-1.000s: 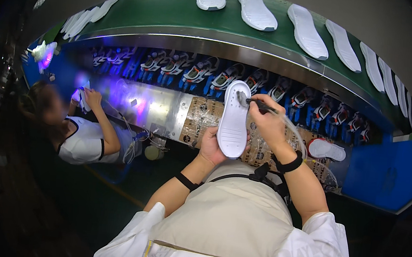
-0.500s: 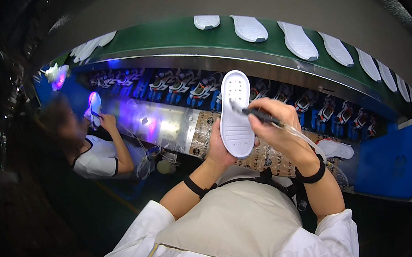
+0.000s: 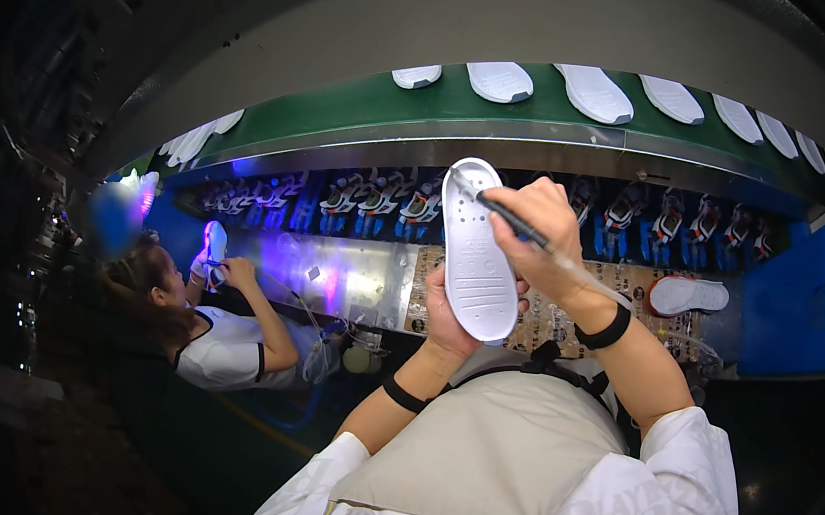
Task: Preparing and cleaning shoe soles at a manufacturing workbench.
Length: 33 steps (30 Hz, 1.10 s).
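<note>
My left hand [image 3: 448, 320] is closed round the lower end of a white shoe sole [image 3: 480, 270], held up with its inner face toward me. Small holes dot the sole's upper half and ridges cross its lower half. In my right hand [image 3: 544, 233] is a black-handled brush [image 3: 516, 226], pinched like a pen, with a pale tube running back along my wrist. Its tip lies at the sole's upper end, near the left rim; whether it touches I cannot tell. On the bench to the right rests a white shoe sole with a red edge [image 3: 688, 297].
Beyond the bench, a green conveyor belt [image 3: 347, 115] carries several white soles [image 3: 595, 96]. Shoe uppers [image 3: 418, 206] stand in a row beneath it. Cardboard [image 3: 631, 279] covers part of the metal bench. A co-worker [image 3: 237, 350] sits left; a blue panel [image 3: 809, 309] stands right.
The brush tip has moved up the sole, from the middle of its holed part to its upper end. My left hand keeps its hold, and the whole view has shifted slightly.
</note>
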Each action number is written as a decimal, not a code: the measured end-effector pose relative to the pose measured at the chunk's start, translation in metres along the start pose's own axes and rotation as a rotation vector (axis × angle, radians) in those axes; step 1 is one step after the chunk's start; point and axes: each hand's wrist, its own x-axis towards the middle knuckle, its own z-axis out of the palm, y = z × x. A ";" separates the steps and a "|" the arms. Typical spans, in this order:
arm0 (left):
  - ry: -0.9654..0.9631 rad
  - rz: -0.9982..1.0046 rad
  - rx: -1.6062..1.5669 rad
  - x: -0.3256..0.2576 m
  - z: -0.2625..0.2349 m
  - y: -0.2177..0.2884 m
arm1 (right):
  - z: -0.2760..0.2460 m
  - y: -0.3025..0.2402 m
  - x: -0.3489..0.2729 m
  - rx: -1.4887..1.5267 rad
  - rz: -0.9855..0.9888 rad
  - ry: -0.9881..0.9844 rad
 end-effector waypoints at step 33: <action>-0.251 0.048 -0.014 0.023 0.038 0.064 | -0.039 -0.036 -0.004 0.274 -0.045 -0.576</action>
